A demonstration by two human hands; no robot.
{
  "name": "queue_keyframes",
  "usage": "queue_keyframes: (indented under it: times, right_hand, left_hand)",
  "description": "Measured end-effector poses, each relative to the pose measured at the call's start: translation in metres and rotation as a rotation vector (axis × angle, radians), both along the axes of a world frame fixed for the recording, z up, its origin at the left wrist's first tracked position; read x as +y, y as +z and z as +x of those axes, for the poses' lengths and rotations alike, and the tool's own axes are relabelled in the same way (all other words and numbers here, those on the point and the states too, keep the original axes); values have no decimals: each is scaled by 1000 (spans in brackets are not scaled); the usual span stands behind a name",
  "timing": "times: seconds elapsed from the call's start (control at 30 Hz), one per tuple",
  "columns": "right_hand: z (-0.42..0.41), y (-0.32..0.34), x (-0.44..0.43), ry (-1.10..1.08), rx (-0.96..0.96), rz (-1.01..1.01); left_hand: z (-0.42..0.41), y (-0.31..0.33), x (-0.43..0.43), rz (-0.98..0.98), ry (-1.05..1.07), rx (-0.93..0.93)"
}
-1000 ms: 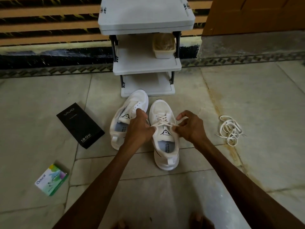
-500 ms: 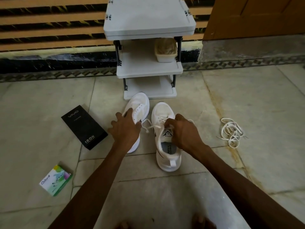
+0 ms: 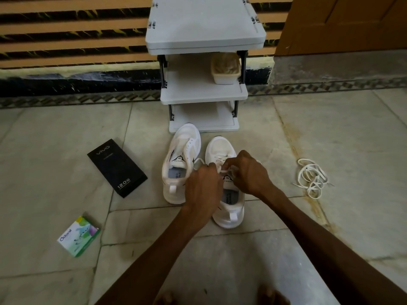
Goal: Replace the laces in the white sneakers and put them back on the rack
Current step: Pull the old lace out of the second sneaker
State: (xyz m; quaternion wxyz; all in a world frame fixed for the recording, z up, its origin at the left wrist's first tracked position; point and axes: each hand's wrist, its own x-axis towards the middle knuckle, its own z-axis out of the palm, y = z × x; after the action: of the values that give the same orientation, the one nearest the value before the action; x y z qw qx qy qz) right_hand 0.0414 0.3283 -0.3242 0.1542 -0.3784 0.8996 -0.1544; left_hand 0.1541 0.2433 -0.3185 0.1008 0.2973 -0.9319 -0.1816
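The left hand [image 3: 203, 190] and right hand [image 3: 251, 172] each pinch the lace [image 3: 226, 171] over the tongue of one sneaker [image 3: 220, 148], standing on the floor just beside the other sneaker [image 3: 182, 150], both near the rack [image 3: 202, 93], while a loose lace [image 3: 312, 178] lies apart to the right.

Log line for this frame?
left hand: pinches lace | right hand: pinches lace | sneaker: being laced | other sneaker: beside it | loose lace: floor | rack: no sneakers
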Motion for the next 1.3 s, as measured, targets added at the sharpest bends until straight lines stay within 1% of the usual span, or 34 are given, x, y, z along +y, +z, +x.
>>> queue_keyframes:
  times: [0.1, 0.2, 0.27, 0.3, 0.37, 0.4, 0.43, 0.53, 0.6, 0.67, 0.7, 0.77, 0.8, 0.83, 0.87, 0.9, 0.93, 0.97, 1.0, 1.03, 1.1, 1.13, 1.17, 1.2, 1.23, 1.3]
  right_hand:
    - [-2, -10, 4, -146, -62, -170]
    - [-5, -12, 18, -355, -313, -378]
    - [-5, -3, 22, -402, -379, -392]
    - [-8, 2, 21, -323, -274, -280]
    - [-3, 15, 11, -111, 37, 46]
    - [1, 20, 4, -27, 156, 159]
    - [5, 22, -2, 17, 227, 219]
    - [15, 15, -15, 118, 335, 224]
    - [13, 7, -18, 161, 340, 164]
    - [5, 1, -15, 64, 220, -35]
    - [0, 3, -12, -58, 130, -173]
    - [-16, 11, -4, -414, -91, -523]
    - [-25, 19, 1, -590, -256, -719]
    - [-32, 27, 6, -730, -475, -895]
    - [-37, 32, 9, -805, -726, -1015]
    - [-37, 35, 11, -808, -957, -1092]
    - [-33, 34, 11, -780, -1136, -1130]
    - [-28, 31, 9, -741, -1238, -1116]
    - [-22, 28, 5, -692, -1223, -1036]
    - [-15, 23, 2, -611, -1067, -889]
    - [-7, 15, -3, -302, -494, -498]
    - [-3, 11, -7, -139, -255, -348]
    - [1, 8, -9, -22, -92, -246]
    - [5, 8, -11, 35, -6, -177]
    - [7, 9, -11, 57, 37, -131]
    - [6, 12, -11, 61, 57, -74]
  left_hand:
    - [-3, -5, -17, 175, 87, -4]
    - [-4, -3, -26, 289, 98, -13]
    - [-5, 0, -25, 307, 79, -8]
    - [-5, 0, -25, 298, 62, -1]
    - [-5, 0, -24, 274, 29, 18]
    - [-4, 0, -23, 273, 18, 31]
    - [-6, 0, -23, 275, 10, 40]
    - [-7, -1, -22, 276, 10, 31]
    - [-6, -2, -23, 273, 6, 41]
    - [-4, -2, -23, 252, 2, 34]
    - [-3, -2, -23, 237, 2, 30]
    - [-4, -1, -23, 215, 11, 23]
    - [-4, -1, -23, 203, 17, 23]
    - [-5, -1, -22, 189, 14, 24]
    - [-7, 0, -21, 180, 10, 24]
    - [-7, -1, -21, 180, 7, 23]
    - [-7, 0, -20, 184, 6, 18]
    - [-7, 1, -20, 188, 2, 15]
    - [-7, 1, -21, 196, -1, 19]
    - [-6, 1, -21, 211, -5, 30]
    - [-6, -1, -23, 263, -8, 50]
    - [-6, -2, -24, 289, -3, 54]
    - [-6, -3, -25, 306, 3, 52]
    - [-6, -5, -25, 318, 12, 48]
    - [-6, -6, -26, 322, 19, 46]
    - [-6, -6, -26, 314, 27, 46]
